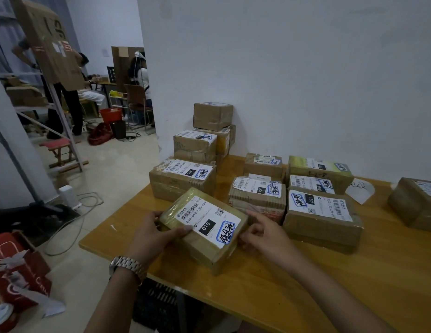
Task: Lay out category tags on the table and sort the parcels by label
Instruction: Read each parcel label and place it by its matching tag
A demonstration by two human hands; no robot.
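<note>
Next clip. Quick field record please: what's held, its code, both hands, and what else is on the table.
held parcel: code 010, over the table's near-left part
left hand: grips its left end, thumb on top
right hand: holds its right end
other parcels: stacked behind, labels up
tag: handwritten paper, right of the stacks

A red bucket (110, 114) sits far back, a red-topped stool (58, 150) before it, a red paper bag (19, 267) nearest.

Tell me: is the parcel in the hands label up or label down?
Label up: the parcel shows its white 010 label on top.
</note>
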